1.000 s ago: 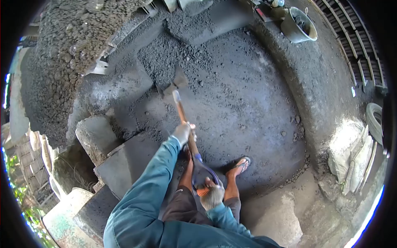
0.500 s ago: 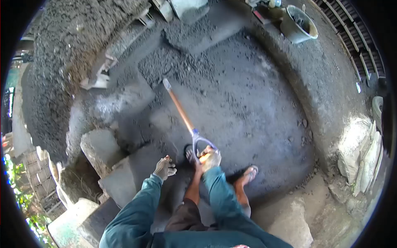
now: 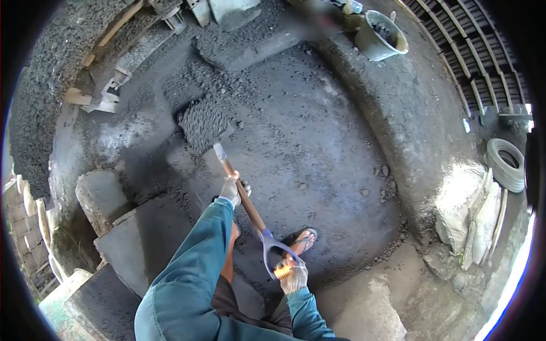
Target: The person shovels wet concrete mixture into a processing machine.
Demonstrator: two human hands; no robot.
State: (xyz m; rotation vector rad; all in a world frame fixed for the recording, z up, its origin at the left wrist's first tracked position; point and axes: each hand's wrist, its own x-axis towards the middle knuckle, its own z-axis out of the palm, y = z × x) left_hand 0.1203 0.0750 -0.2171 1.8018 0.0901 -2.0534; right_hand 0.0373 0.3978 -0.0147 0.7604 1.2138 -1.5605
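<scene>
I have the shovel point(image 3: 239, 187) loaded: its blade sits near the middle of the dark mixing floor point(image 3: 341, 170), heaped with grey gravel mix point(image 3: 202, 125), just short of the loose spread toward the floor's far-left edge. My left hand point(image 3: 232, 190) is clamped round the wooden shaft partway up; my right hand point(image 3: 293, 277) is closed on the orange grip of the D-handle, close to my body. One sandalled foot point(image 3: 301, 241) stands just beside the handle. To carry this load well, I judge the blade should stay level, the left hand low on the shaft for leverage, the right steering. A bucket point(image 3: 378, 37) stands at the far edge, a tyre point(image 3: 505, 165) well off to the right.
</scene>
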